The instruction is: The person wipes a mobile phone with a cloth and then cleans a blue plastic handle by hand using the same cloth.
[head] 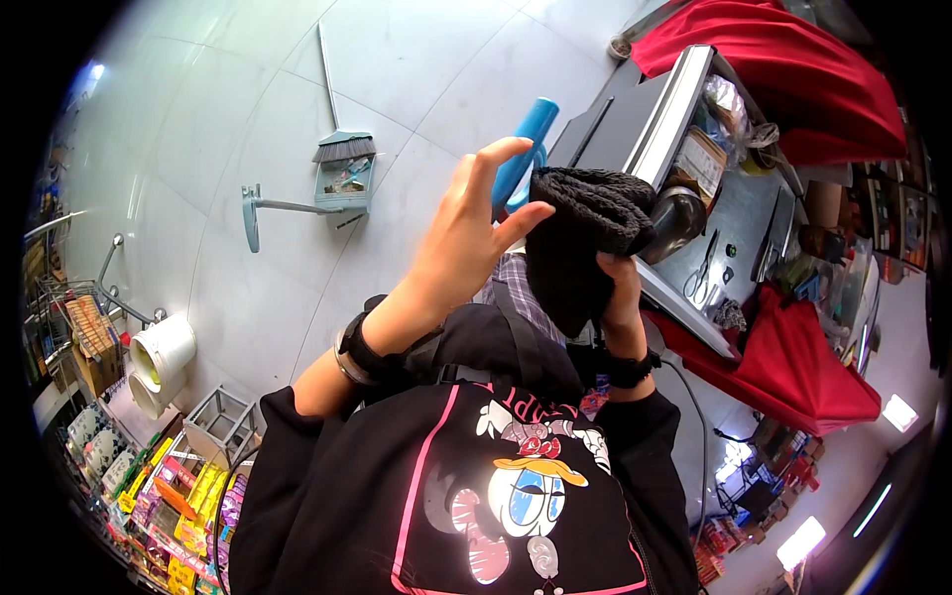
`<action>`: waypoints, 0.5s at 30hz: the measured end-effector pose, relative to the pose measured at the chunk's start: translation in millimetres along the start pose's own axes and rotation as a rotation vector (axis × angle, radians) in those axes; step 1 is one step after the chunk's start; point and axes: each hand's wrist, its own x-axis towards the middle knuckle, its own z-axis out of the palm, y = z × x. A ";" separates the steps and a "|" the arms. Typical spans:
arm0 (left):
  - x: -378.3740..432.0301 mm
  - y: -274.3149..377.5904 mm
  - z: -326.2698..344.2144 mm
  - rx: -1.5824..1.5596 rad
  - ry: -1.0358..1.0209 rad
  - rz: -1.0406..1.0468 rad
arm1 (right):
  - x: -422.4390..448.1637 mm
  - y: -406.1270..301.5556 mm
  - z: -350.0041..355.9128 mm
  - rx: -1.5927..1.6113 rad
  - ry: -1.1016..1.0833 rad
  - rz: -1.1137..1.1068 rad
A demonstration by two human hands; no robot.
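Observation:
My right hand (pixel 622 291) grips the lower right side of a black knitted item (pixel 576 249), perhaps a hat or glove. A thick, ribbed fold runs along its top. Left of it, my left hand (pixel 465 216) has its thumb and index finger spread. The thumb tip is beside the knit, and I cannot tell if it touches. Behind the index finger is a blue plastic tube-shaped object (pixel 529 141) with a loop at its side. Whether that hand touches the blue object is unclear. The other left fingers are partly hidden.
A broom (pixel 343 145) rests against a long-handled dustpan (pixel 342 195) on the tiled floor. To the right, a counter with an open drawer (pixel 732 230) holds scissors (pixel 700 271) and plastic bags. Red cloth (pixel 788 372) hangs there. White buckets (pixel 165 349) and snack shelves (pixel 186 513) stand left.

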 end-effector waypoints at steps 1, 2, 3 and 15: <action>0.7 -0.9 1.8 -0.012 0.024 -0.015 | -0.7 -1.1 5.8 0.067 -0.003 0.026; 1.2 -2.3 3.8 -0.027 0.047 -0.030 | -1.2 -1.1 9.5 0.131 -0.004 0.052; 1.7 -4.9 5.5 -0.007 0.041 -0.020 | 1.4 0.6 10.8 0.031 -0.027 0.038; -17.7 -13.8 -2.6 -0.125 0.004 -0.136 | -1.4 -5.3 7.6 -0.674 0.149 -0.348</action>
